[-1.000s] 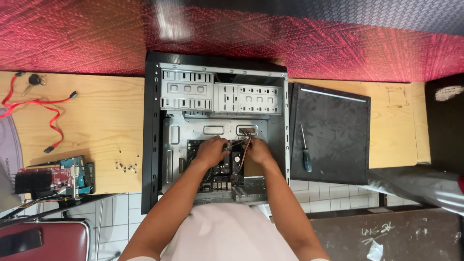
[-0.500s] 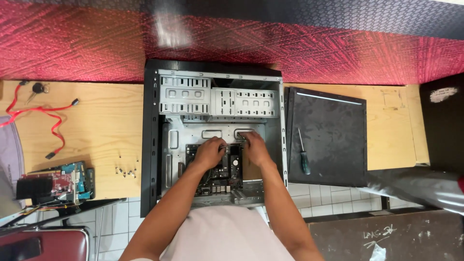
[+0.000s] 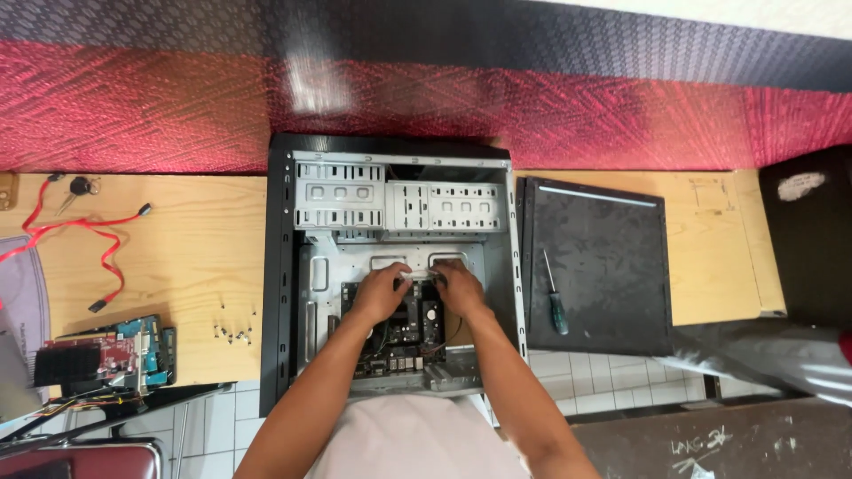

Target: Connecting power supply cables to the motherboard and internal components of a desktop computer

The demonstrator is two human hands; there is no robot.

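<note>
Bright, even daylight from above, white glare patch on the red patterned surface (image 3: 311, 84) at upper centre; soft short shadows inside the open computer case (image 3: 390, 266); frame sharp, slight wide-angle bending at edges

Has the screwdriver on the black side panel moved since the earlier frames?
No. The screwdriver lies at the same spot near the left edge of the black side panel, tip pointing away from the person; only the camera view shifted slightly.

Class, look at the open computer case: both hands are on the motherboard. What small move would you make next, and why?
Probably ease the motherboard level onto the case tray. The left hand and right hand grip its top edge, while the screwdriver lies unused on the side panel.
</note>
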